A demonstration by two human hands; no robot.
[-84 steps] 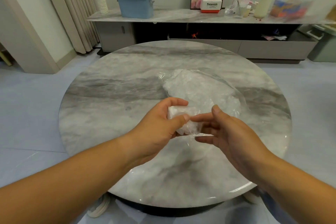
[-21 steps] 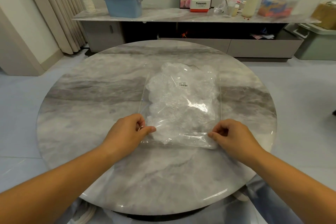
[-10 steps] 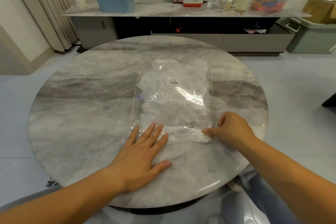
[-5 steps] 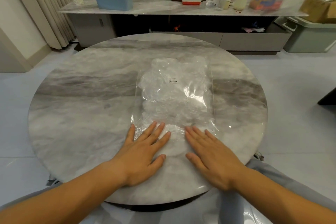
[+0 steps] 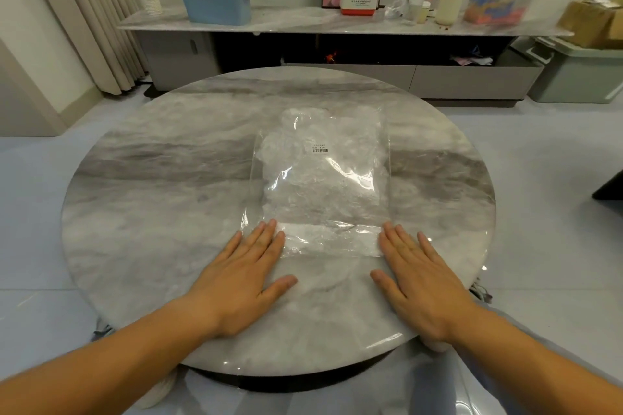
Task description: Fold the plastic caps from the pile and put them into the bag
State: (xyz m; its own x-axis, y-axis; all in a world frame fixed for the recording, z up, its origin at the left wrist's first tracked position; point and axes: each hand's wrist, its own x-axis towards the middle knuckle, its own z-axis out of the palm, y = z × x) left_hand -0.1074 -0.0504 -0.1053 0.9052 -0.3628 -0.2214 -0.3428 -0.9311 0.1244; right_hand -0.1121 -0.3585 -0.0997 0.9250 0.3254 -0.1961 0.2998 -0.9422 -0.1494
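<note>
Both flat: left hand (image 5: pixel 237 280), right hand (image 5: pixel 423 283); bag (image 5: pixel 337 242) contents seemingly caps (image 5: pixel 320 185).

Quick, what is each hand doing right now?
Left hand: open, flat on the round marble table, fingertips on the clear plastic bag.
Right hand: open, flat, at the bag's right corner.

Both hands are just lying flat, palms down, on the tabletop (image 5: pixel 168 212). The left hand (image 5: pixel 242 280) has its fingers (image 5: pixel 266 236) straight and close together, angled a bit to the right, thumb sticking out toward the middle. The right hand (image 5: pixel 421 283) pretty much mirrors it, fingers (image 5: pixel 397 239) tilted slightly left, thumb out inward. Bare forearms come in from the bottom corners, wrists straight, hands apart.
</note>
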